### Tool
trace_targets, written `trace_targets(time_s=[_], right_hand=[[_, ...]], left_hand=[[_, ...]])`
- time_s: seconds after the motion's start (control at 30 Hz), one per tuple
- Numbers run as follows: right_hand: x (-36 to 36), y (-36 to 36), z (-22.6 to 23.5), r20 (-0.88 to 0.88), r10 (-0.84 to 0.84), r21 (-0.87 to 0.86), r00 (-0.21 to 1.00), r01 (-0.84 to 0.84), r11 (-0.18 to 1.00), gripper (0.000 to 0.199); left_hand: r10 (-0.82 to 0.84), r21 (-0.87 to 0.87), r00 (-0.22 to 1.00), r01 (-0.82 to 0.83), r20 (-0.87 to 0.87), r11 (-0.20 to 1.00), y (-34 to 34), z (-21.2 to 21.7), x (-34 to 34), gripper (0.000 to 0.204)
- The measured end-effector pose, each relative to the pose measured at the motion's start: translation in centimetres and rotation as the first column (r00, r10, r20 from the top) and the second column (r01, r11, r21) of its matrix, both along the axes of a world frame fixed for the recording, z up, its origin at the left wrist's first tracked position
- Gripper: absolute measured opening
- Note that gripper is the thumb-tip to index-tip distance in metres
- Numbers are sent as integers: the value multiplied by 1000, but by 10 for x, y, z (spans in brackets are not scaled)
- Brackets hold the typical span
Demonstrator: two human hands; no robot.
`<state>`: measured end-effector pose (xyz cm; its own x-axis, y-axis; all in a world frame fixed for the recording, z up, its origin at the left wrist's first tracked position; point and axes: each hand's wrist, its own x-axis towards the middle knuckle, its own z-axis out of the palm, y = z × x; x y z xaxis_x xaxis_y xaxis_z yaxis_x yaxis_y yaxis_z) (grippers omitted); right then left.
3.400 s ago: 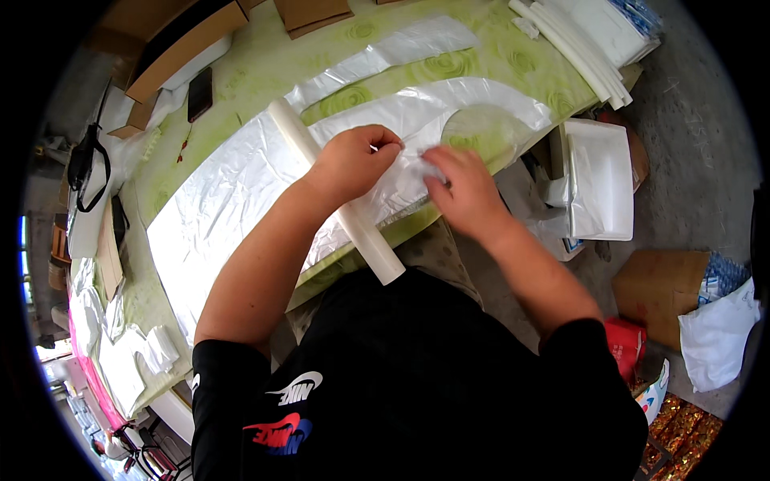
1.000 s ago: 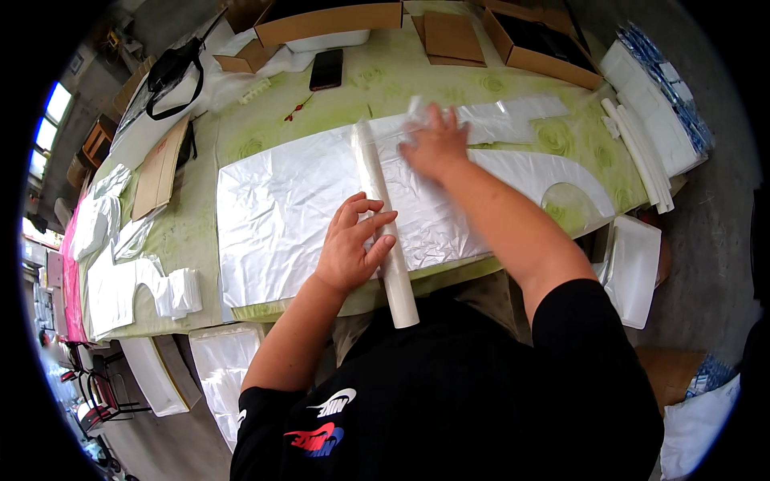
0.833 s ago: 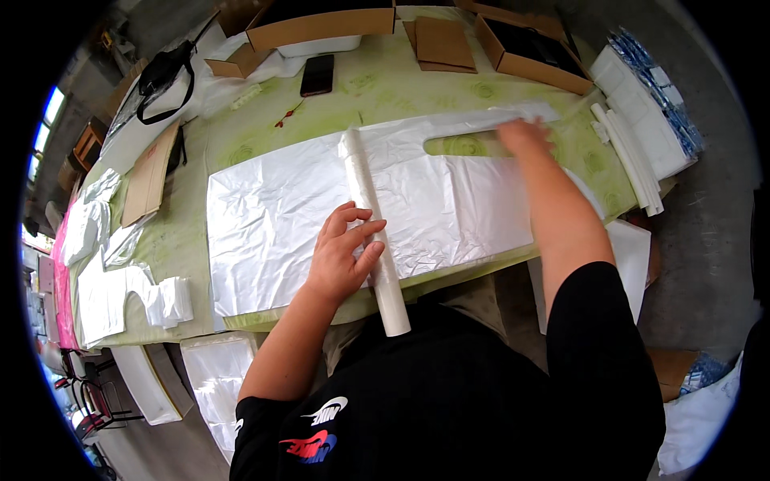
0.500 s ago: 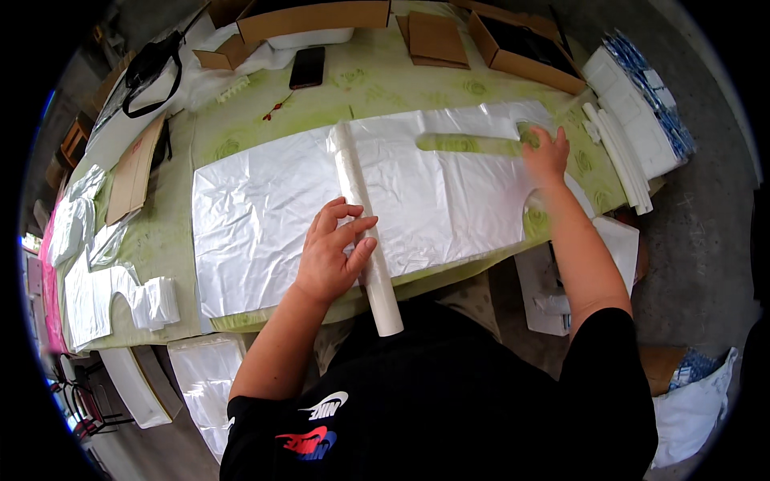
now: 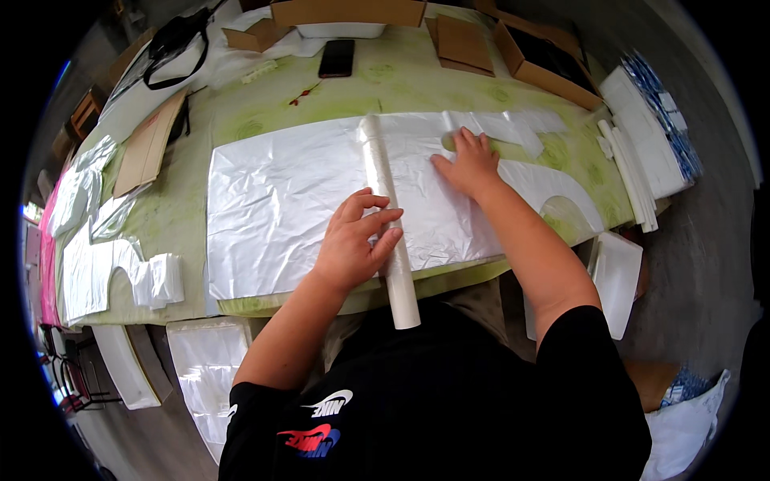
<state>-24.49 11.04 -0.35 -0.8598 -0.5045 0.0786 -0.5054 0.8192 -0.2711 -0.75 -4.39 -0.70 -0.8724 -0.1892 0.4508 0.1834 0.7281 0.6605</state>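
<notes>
A white plastic bag [image 5: 281, 200] with handle cut-outs lies spread on the table, its handle end toward the right. Across its middle lies a pale tube [image 5: 391, 208], its near end jutting past the table edge. My left hand [image 5: 357, 240] rests on the tube with fingers apart and slightly bent, not wrapped round it. On the bag to the right of the tube, my right hand [image 5: 469, 163] presses down, fingers spread. The bag's far handle strip is folded back near those fingertips; the near handle curves out flat to the right.
Folded white bags [image 5: 120, 276] lie at the left beside a cardboard sheet [image 5: 150, 144]. A phone [image 5: 336, 58] and an open cardboard box [image 5: 545, 56] are at the back. White rods [image 5: 630, 176] and a white foam box [image 5: 646, 132] stand at the right.
My right hand has moved left from the bag's handle end toward the tube, and the far handle strip is now folded over. My left hand stays on the tube.
</notes>
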Motion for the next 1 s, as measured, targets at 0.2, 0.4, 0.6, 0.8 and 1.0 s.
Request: trace_targets(time_s=[0.2,0.4,0.6,0.8,1.0], right_hand=[[80,-12,19,-294,617,-447,730,-676,586,68],[112,0,8,-157,648,-466,746,-634,617,58],[126,1,7,-125,763,-440,635,-724,531,49],[156,-22,15,-109,772,-555,627,-682,476,28],[181,-4,9,-199,811,-606,550,-720,339,22]], left_hand=[[25,42,1000,-25,-10,999,2,-1,3,31],[45,-105,993,-56,-110,993,2,-6,10,28],[239,155,941,-206,-240,966,-8,-8,30,25],[-179,-86,984,177,-11,980,-27,40,5,28],[-288,484,943,177,165,857,-61,-3,31,32]])
